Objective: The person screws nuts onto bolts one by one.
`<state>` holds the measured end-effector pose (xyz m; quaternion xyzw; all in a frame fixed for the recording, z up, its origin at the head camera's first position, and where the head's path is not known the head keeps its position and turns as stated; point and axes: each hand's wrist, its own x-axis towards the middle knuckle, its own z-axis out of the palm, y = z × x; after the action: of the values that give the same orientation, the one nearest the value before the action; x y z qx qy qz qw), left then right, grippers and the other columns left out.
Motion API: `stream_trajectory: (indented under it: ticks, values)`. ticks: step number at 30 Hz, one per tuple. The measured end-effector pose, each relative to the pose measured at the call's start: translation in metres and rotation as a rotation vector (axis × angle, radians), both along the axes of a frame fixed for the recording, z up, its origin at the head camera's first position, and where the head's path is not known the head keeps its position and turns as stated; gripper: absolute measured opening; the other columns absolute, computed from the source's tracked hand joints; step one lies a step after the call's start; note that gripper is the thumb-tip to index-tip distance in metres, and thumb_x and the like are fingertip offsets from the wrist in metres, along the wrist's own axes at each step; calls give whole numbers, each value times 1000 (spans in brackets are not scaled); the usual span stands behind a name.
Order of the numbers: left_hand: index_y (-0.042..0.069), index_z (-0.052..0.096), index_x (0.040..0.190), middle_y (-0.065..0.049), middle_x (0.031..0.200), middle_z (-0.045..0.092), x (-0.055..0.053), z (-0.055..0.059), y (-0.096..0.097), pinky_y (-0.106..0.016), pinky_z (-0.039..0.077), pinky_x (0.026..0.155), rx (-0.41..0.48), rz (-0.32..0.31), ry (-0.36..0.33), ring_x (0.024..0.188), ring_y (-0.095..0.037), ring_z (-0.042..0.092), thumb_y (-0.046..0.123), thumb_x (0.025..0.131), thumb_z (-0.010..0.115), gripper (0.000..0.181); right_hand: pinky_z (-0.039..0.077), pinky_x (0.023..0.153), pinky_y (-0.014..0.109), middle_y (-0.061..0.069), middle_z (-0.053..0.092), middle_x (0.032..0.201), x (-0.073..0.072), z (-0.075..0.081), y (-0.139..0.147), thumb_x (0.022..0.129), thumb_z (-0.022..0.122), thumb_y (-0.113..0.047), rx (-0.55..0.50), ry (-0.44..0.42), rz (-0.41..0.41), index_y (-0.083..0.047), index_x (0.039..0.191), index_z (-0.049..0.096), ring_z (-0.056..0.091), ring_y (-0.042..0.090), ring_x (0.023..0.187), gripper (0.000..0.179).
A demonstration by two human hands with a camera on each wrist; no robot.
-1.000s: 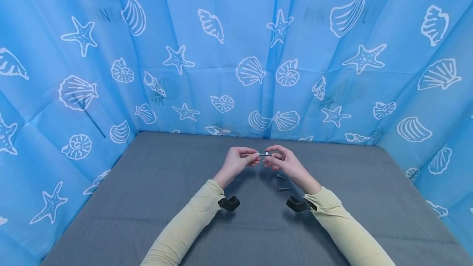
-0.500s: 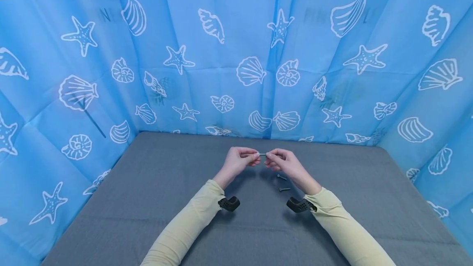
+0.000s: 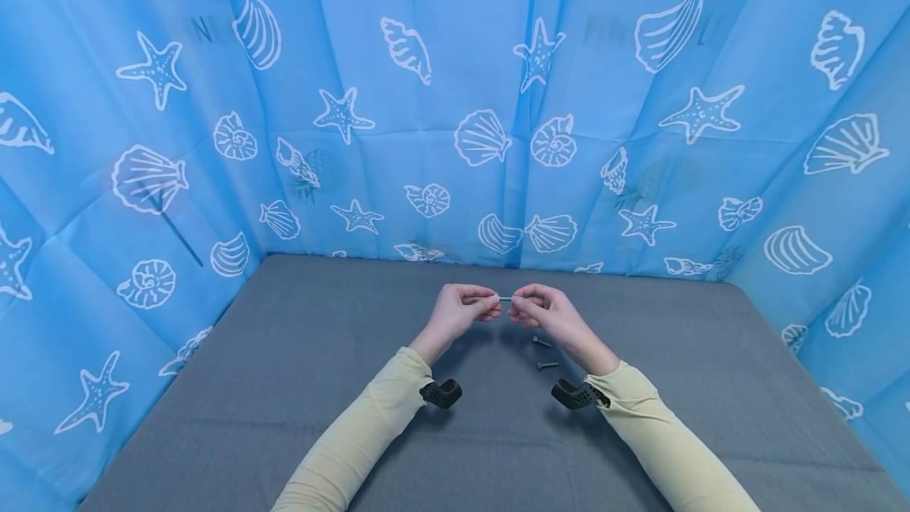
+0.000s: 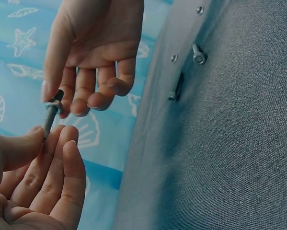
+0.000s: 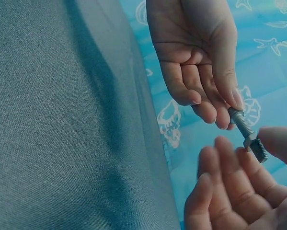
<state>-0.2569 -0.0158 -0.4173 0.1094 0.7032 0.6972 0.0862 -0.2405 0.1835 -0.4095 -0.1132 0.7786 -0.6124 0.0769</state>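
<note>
My left hand (image 3: 462, 313) pinches the head end of a metal bolt (image 5: 245, 125) between thumb and fingertips, above the table. The bolt lies level between both hands in the head view, its threaded shank pointing toward my right hand (image 3: 557, 317). A hex nut (image 4: 53, 104) sits on the shank near its free end, with a little thread sticking out past it. The right thumb and index finger pinch the nut from either side; the other right fingers are loosely bent. In the head view the nut is hidden behind the right fingertips.
Two more bolts lie on the grey cloth-covered table (image 3: 298, 385): one bolt (image 3: 542, 341) farther off and another bolt (image 3: 547, 365) nearer. Two loose nuts, a nut (image 4: 174, 58) and a second nut (image 4: 200, 9), lie near them. A blue shell-patterned curtain (image 3: 426, 141) surrounds the table.
One second ago the right thumb and index finger stood apart with the nut showing between them; they have closed on it. The left hand and bolt have stayed in place.
</note>
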Motion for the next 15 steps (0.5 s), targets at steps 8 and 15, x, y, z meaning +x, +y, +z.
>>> stream_trajectory:
  ticks: [8, 15]
  values:
    - [-8, 68, 108, -13, 89, 72, -2, 0, 0, -52, 51, 86, 15, 0, -12, 81, -22, 70, 10, 90, 67, 25, 50, 85, 57, 26, 65, 103, 1, 2, -1, 100, 54, -22, -25, 9, -2, 9, 121, 51, 66, 27, 90, 38]
    - [-9, 67, 108, -19, 93, 71, -2, 0, 0, -50, 52, 84, -15, 2, -17, 85, -27, 70, 5, 92, 63, 22, 49, 86, 57, 22, 66, 100, 0, 0, -1, 100, 54, -20, -10, 18, 11, 6, 113, 56, 67, 24, 90, 29]
